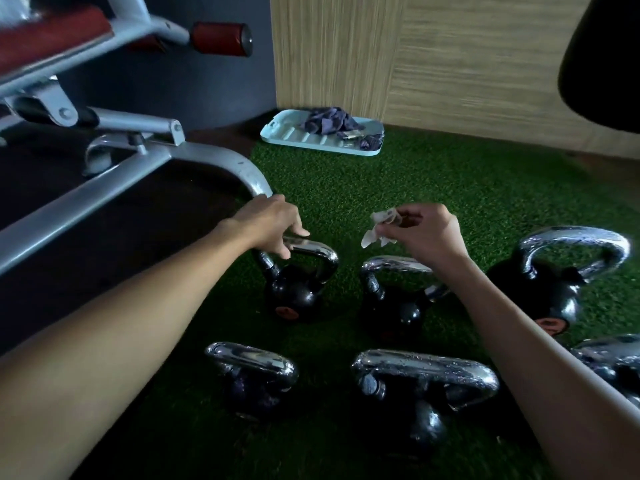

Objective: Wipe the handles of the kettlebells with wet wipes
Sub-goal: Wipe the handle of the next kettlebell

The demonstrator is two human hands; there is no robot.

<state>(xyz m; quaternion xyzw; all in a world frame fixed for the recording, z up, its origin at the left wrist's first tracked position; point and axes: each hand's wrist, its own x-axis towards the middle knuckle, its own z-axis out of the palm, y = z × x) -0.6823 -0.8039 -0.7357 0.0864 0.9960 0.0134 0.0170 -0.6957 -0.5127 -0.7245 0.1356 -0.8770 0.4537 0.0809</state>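
Observation:
Several black kettlebells with shiny chrome handles stand on green turf. My left hand (273, 225) grips the handle of the far-left kettlebell (294, 292). My right hand (427, 233) hovers above the middle kettlebell (394, 303) and pinches a crumpled white wet wipe (379, 228). A larger kettlebell (557, 282) stands to the right, partly behind my right forearm. Two more, the near-left kettlebell (252, 379) and the near-middle kettlebell (422, 393), stand close to me, their handles beaded with droplets.
A grey metal bench frame (145, 168) with red pads runs along the left over a dark floor. A pale blue tray (311, 140) holding purple cloth lies by the wooden wall (450, 64). Another kettlebell handle (616, 362) shows at the right edge.

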